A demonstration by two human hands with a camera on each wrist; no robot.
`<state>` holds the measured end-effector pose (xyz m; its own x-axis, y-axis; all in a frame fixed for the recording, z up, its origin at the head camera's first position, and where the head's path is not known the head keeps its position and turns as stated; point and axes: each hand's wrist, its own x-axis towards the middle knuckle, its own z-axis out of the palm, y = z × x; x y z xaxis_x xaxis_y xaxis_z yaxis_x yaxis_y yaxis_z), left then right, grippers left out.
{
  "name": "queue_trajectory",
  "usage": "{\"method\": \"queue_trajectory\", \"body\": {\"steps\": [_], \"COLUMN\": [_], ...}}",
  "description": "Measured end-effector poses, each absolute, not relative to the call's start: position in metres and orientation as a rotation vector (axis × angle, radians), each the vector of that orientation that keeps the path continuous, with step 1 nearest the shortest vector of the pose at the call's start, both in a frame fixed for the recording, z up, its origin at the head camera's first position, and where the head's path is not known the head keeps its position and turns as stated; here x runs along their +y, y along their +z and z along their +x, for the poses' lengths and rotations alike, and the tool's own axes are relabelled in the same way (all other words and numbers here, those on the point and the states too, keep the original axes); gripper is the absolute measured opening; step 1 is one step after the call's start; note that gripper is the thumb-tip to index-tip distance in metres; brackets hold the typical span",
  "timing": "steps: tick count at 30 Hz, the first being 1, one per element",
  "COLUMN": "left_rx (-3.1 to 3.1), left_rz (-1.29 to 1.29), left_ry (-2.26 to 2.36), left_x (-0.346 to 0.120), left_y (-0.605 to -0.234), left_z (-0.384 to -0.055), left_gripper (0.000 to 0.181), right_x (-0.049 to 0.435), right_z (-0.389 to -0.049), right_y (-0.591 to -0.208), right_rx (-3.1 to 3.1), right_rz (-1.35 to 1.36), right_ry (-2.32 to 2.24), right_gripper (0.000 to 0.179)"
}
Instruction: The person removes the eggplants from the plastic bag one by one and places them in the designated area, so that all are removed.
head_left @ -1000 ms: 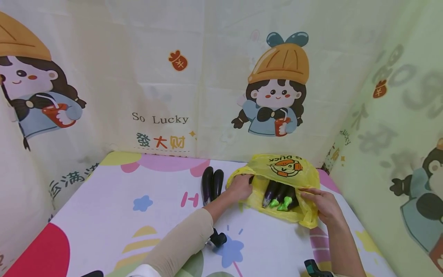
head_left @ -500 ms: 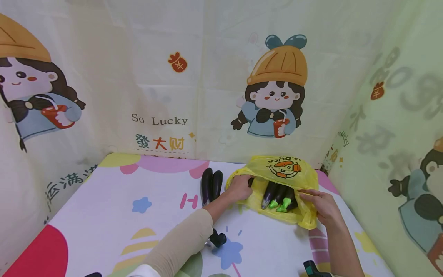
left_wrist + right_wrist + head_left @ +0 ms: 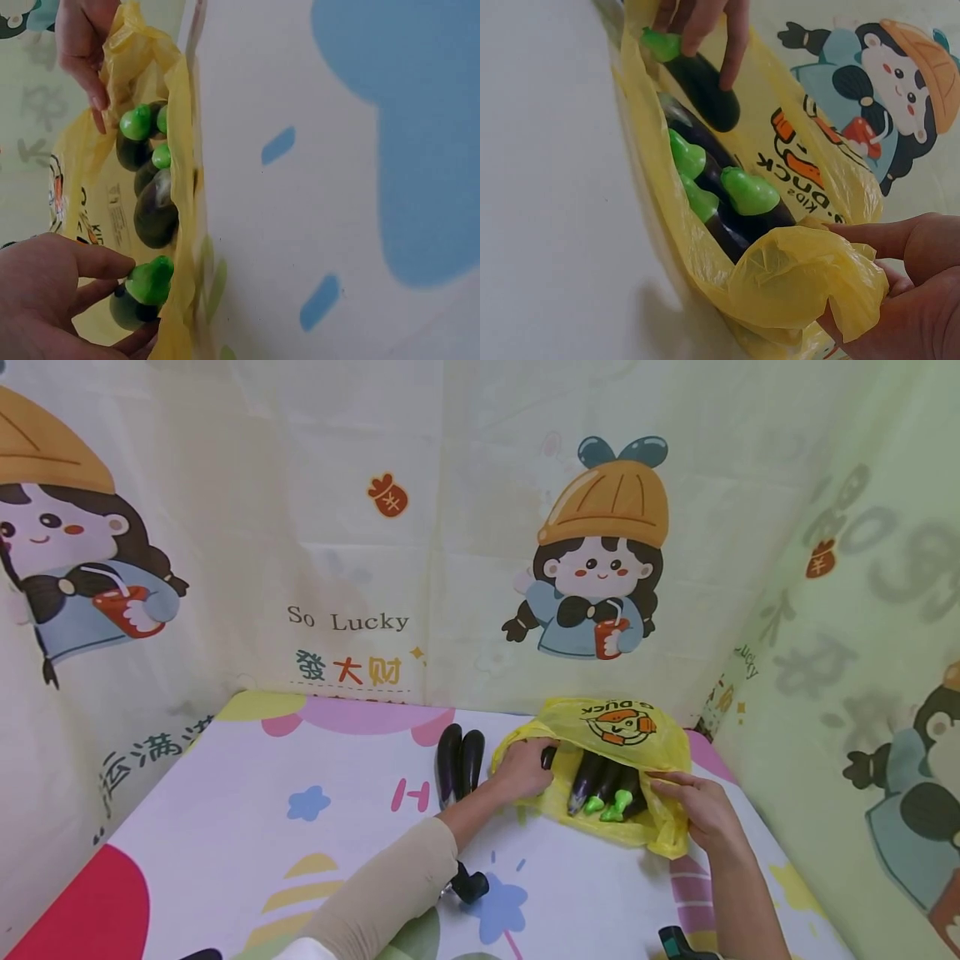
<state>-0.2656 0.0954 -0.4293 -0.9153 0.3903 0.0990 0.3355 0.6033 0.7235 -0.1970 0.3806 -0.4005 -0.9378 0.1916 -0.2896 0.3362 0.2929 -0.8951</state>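
A broad, flat tabletop point(image 3: 225, 835) has a white surface printed with a red curved patch point(image 3: 93, 902) at the near left, a small blue flower point(image 3: 308, 802) on the left, a pink letter H point(image 3: 410, 795) towards the middle, a larger blue flower point(image 3: 501, 910) nearer, and a pink scalloped shape point(image 3: 363, 714) along the far edge. Directly on it, at the far middle, lie two long, glossy, dark purple eggplants point(image 3: 448, 760) side by side, their near ends partly hidden. Just right of them rests a translucent yellow plastic bag point(image 3: 667, 739), its open mouth facing the near side.
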Motion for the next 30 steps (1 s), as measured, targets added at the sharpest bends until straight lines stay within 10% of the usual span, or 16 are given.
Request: {"method": "queue_trajectory", "body": {"steps": [30], "left_rx": [2.531], "left_rz": [0.735], "left_ry": [1.293], "left_x": [0.061], "left_y": [-0.416], "left_z": [-0.211], "left_gripper": [0.054], "right_x": [0.386], "right_z": [-0.195], "right_y": [-0.395], "right_rx": [2.416], "right_rz": [0.484], "right_ry": [-1.671], "right_gripper": [0.067]}}
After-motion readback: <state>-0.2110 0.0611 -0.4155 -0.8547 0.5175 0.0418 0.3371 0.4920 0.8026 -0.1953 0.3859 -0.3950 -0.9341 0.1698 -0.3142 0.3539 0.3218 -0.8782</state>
